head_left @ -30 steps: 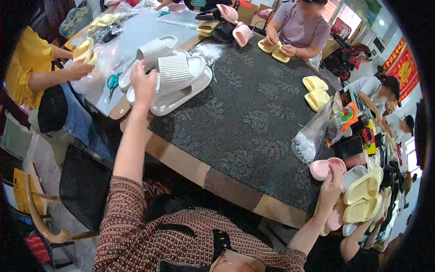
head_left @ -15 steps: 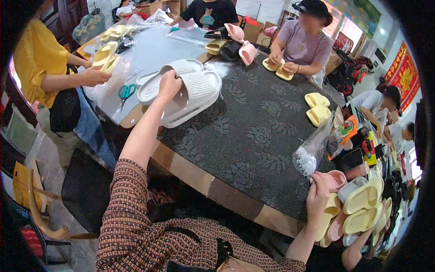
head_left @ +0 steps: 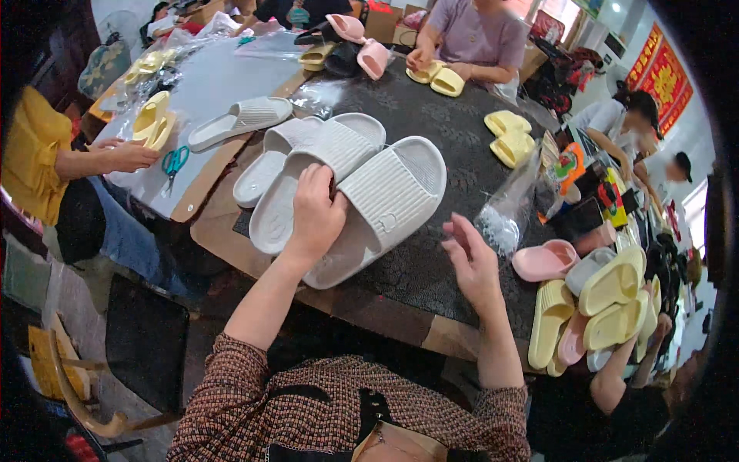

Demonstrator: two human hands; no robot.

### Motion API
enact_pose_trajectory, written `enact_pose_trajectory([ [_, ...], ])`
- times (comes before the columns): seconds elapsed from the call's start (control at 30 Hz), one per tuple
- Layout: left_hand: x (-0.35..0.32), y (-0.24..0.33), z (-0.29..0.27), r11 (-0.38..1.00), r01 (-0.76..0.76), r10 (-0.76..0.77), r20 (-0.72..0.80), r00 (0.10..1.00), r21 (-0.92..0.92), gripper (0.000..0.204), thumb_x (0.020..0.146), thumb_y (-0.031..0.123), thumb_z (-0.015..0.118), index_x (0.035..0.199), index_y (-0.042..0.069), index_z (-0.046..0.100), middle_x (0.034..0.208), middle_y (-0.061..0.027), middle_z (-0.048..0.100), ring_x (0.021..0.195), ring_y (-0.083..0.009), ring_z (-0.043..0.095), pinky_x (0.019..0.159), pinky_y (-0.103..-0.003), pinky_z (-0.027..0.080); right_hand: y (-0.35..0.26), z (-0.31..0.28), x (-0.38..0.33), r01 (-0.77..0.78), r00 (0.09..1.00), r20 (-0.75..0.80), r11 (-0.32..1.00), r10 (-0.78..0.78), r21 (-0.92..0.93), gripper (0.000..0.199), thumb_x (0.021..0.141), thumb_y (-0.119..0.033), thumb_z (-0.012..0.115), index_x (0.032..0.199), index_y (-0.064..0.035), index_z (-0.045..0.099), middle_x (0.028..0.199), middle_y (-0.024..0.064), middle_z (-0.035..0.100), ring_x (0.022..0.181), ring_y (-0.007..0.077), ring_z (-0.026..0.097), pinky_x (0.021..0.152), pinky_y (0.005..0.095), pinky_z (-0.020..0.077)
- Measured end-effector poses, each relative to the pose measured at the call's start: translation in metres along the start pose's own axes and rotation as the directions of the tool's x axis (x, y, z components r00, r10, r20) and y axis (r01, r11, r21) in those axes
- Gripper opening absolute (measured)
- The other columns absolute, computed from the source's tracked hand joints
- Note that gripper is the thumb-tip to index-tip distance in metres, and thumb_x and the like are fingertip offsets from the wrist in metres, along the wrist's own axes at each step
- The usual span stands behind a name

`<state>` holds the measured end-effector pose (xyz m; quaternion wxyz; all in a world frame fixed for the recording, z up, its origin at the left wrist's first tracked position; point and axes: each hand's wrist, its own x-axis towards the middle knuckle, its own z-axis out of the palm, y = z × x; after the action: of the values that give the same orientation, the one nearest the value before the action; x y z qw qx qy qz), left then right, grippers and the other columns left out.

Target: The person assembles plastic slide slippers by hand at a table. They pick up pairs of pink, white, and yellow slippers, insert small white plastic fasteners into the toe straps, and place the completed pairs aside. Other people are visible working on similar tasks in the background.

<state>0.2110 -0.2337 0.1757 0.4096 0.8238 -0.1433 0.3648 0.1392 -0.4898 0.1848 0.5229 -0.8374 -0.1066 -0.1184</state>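
My left hand (head_left: 317, 215) is closed on a pair of large light-grey slippers (head_left: 394, 194) with ribbed straps, gripping where their inner edges meet. They are tilted over the near part of the dark patterned table, toes pointing far right. Just to the right of the pair hovers my right hand (head_left: 476, 262), empty, with fingers apart. Partly hidden behind the held pair is another grey slipper (head_left: 255, 179). One more grey slipper (head_left: 240, 122) lies farther left, on its own. To the right of my right hand is a clear plastic bag (head_left: 504, 219) with white material inside.
Yellow, pink and grey slippers (head_left: 616, 277) are heaped at the right edge. Teal-handled scissors (head_left: 175, 160) lie at the left. A yellow pair (head_left: 511, 138) rests at the far right. Co-workers handle yellow slippers across the table and at left. A wooden chair (head_left: 85, 412) stands lower left.
My left hand has brought the large grey pair nearer and to the right, uncovering the other grey slippers. My right hand has left the clear bag and moved left, fingers now spread.
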Motion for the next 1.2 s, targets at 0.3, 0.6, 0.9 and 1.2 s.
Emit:
enact_pose_trajectory([
  [0.3,-0.037,0.039,-0.002,0.967,0.189,-0.157,0.180,0.971,-0.173,0.023,0.072,-0.001,0.059,0.094,-0.005,0.051,0.085,-0.0151,0.048,0.079,-0.0298,0.047,0.070,-0.039,0.040,0.017,0.011,0.024,-0.193,0.981,0.071,0.949,0.181,0.248,0.050,0.092,-0.012,0.054,0.135,0.0062,0.037,0.104,0.0102,0.063,0.080,0.0068,0.056,0.059,0.0207,0.0464],
  [0.6,-0.066,0.025,-0.006,0.814,0.495,-0.123,0.744,0.657,-0.303,0.021,0.087,0.013,0.060,0.099,-0.005,0.060,0.083,-0.0095,0.060,0.074,-0.0143,0.057,0.068,-0.029,0.047,0.075,0.002,0.033,-0.135,0.990,-0.033,0.991,0.135,0.015,0.030,0.089,-0.010,0.057,0.116,0.0038,0.059,0.098,0.0069,0.065,0.087,0.0110,0.059,0.078,0.0251,0.0475],
  [0.9,0.004,0.031,0.027,0.992,0.045,0.027,0.533,0.846,-0.122,0.020,0.083,0.013,0.063,0.095,-0.003,0.066,0.085,-0.0140,0.067,0.077,-0.0223,0.064,0.069,-0.033,0.050,0.070,0.009,0.049,-0.100,0.995,-0.010,0.979,0.100,-0.178,0.025,0.084,-0.013,0.055,0.103,0.0004,0.064,0.097,0.0187,0.066,0.091,0.0293,0.064,0.080,0.0363,0.0492],
  [1.2,0.027,-0.006,0.109,0.929,-0.318,0.005,0.852,0.523,0.189,0.022,0.079,0.018,0.057,0.081,0.000,0.069,0.086,-0.0221,0.067,0.087,-0.0375,0.065,0.081,-0.047,0.049,0.082,0.027,0.075,0.019,0.998,0.060,0.918,0.005,-0.395,0.022,0.084,-0.019,0.056,0.094,-0.0024,0.067,0.090,0.0216,0.066,0.087,0.0370,0.064,0.078,0.0425,0.0496],
])
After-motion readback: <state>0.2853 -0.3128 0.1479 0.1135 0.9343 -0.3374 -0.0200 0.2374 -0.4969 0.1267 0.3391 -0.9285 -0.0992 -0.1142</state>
